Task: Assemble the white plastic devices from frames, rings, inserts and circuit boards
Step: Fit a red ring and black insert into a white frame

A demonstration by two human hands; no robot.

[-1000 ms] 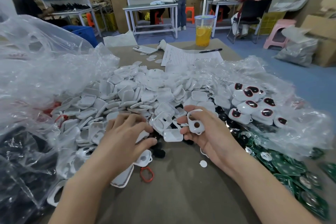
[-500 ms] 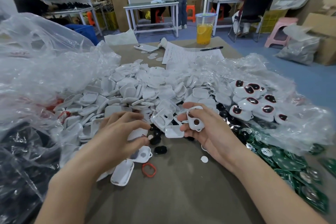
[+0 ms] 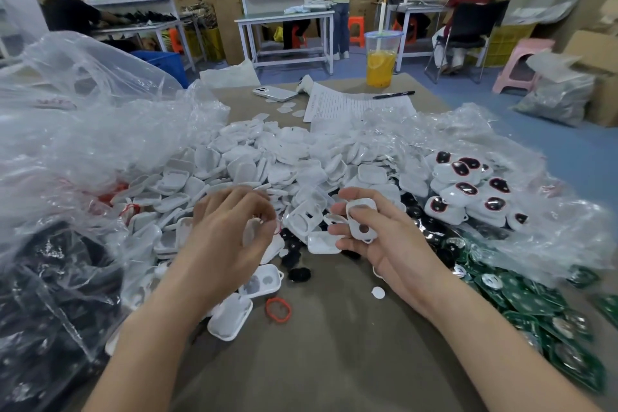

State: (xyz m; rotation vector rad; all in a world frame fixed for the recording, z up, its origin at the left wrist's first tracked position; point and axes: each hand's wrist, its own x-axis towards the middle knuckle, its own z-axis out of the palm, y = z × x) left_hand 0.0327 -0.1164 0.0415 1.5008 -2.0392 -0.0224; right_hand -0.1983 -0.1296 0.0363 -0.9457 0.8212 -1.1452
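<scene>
Above the brown surface (image 3: 334, 361), beside the pile of white shells (image 3: 267, 157), right hand (image 3: 381, 247) fingers clamped on white frame (image 3: 354, 223), long axis pointing away from the body, left hand (image 3: 227, 234) fingers curled, grip blurred, cannot tell.

Pinched in the fingers of the right hand (image 3: 384, 244): a white frame (image 3: 361, 222), rounded, with a round hole near its lower end. Behind it, heaped across the middle of the table, loose white shells (image 3: 267, 157), many hollow side up. Lying flat on the bare cloth near the front: one red ring (image 3: 278, 309), with a small white disc (image 3: 378, 292) to its right. Between the two hands, scattered black inserts (image 3: 299, 274). Stacked at right on clear plastic: finished devices (image 3: 468, 184), white with dark red-rimmed windows. Overlapping in front of those: green circuit boards (image 3: 535, 304).
</scene>
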